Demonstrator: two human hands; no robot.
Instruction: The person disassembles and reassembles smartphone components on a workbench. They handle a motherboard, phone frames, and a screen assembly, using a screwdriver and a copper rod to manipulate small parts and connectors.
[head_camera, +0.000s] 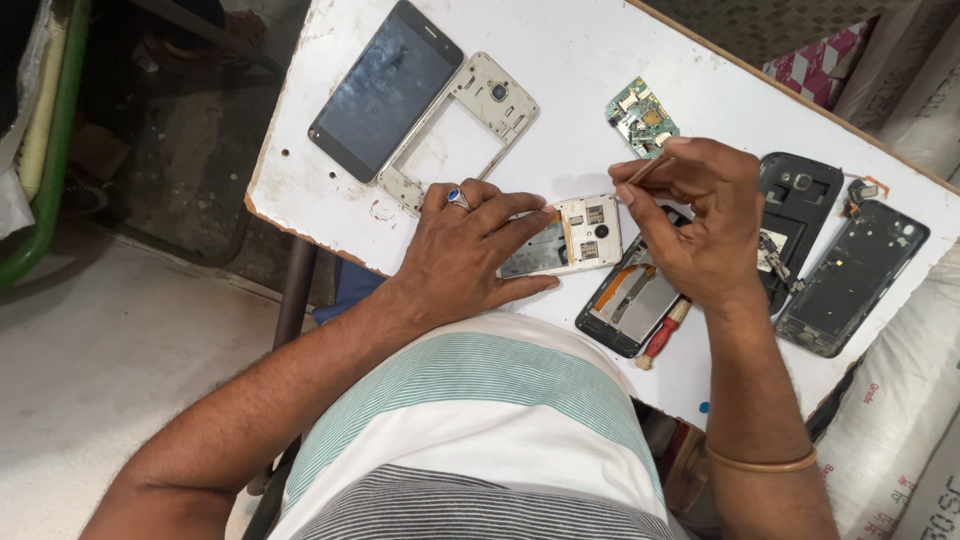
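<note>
A single head-worn camera looks steeply down, close over the person's own chest and forearms. It faces a scuffed white wooden tabletop (560, 70) filling the upper frame.

Worktop (620, 40) white painted board, scuffed and chipped at edges; phone (385, 90) glass glossy but smudged, frame (480, 100) matt silver plastic, opened phone (575, 240) bare metal shielding, board (642, 118) green PCB, back covers (850, 275) matt black plastic, screwdriver (665, 335) handle glossy red.
</note>
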